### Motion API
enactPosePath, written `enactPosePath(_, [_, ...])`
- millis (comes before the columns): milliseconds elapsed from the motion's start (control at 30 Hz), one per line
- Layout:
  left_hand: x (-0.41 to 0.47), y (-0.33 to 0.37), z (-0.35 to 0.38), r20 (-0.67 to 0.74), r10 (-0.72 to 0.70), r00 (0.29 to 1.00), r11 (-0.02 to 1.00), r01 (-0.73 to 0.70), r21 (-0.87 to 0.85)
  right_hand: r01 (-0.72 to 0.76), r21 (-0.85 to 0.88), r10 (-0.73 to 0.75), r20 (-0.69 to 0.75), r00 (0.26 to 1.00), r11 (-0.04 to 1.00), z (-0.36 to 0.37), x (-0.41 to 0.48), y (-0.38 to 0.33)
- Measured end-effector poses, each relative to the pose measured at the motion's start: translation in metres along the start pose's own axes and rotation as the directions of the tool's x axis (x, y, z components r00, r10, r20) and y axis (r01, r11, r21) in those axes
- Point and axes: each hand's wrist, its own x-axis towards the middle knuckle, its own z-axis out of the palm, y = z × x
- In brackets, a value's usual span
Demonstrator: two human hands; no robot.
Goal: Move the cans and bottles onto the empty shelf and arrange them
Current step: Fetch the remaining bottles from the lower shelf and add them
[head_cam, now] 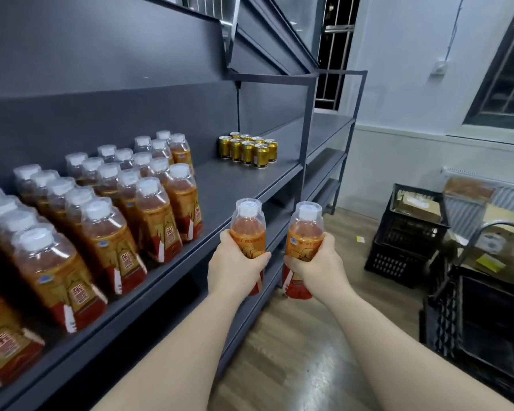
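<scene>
left hand (235, 269): grips bottle (247, 229) | right hand (315, 264): grips second bottle (304, 232) | both upright, just off shelf (235, 179) edge

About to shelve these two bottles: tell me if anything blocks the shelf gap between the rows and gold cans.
Nothing visible does. The left bottle and right bottle hang before the shelf edge; the stretch between bottle rows and gold cans is bare.
</scene>
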Motion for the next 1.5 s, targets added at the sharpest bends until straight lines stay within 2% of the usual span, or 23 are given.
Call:
enactPosePath(200, [0.049, 0.05, 0.045, -0.062, -0.021, 0.998, 1.0, 0.022, 0.013, 0.049, -0.002, -0.048, 0.062, 0.997, 0.999, -0.033, 0.083, 0.001])
enactPosePath(433, [0.1, 0.067, 0.081, -0.126, -0.056, 0.99, 0.996, 0.064, 0.057, 0.046, -0.022, -0.043, 0.121, 0.992, 0.999, -0.035, 0.154, 0.01])
enactPosePath(700, [0.187, 0.059, 0.089, -0.24, -0.155, 0.958, 0.985, 0.17, 0.044, 0.145, -0.049, -0.135, 0.17, 0.976, 0.988, 0.006, 0.247, -0.008])
enactPosePath(933, [0.263, 0.044, 0.079, -0.352, -0.231, 0.907, 0.967, 0.253, 0.017, 0.215, -0.032, -0.198, 0.276, 0.94, 0.976, 0.068, 0.315, -0.04])
enactPosePath(1100, [0.295, 0.025, 0.065, -0.445, -0.277, 0.852, 0.948, 0.317, 0.017, 0.237, -0.003, -0.219, 0.377, 0.9, 0.971, 0.115, 0.342, -0.056])
enactPosePath(1233, [0.314, 0.007, 0.056, -0.524, -0.345, 0.779, 0.921, 0.389, -0.029, 0.248, 0.048, -0.24, 0.48, 0.844, 0.968, 0.152, 0.364, -0.068])
enactPosePath(1500, [0.341, -0.015, 0.043, -0.681, -0.444, 0.582, 0.85, 0.514, -0.115, 0.333, 0.174, -0.361, 0.654, 0.665, 0.927, 0.215, 0.393, -0.086])
